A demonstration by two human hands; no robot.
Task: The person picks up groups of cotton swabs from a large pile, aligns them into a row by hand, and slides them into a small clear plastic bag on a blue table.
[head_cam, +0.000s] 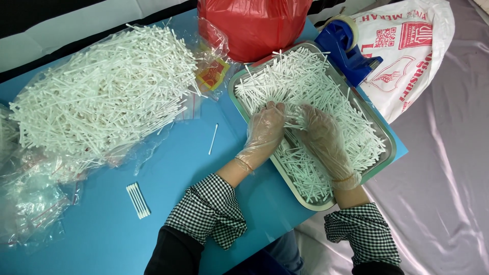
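Observation:
A metal tray (388, 133) on the blue table holds a heap of white cotton swabs (300, 81). Both my hands wear clear plastic gloves and rest in the tray on the swabs. My left hand (264, 133) lies at the tray's near left side, fingers spread on the swabs. My right hand (324, 136) lies beside it, fingers reaching into the pile. Whether either hand pinches any swabs is hidden by the fingers.
A large heap of swabs (102, 91) lies on clear plastic at left. A small aligned bundle (138, 200) and one loose swab (213, 139) lie on the blue table (173, 168). Behind the tray are a red bag (252, 25), a blue tape dispenser (346, 48) and a white printed bag (412, 51).

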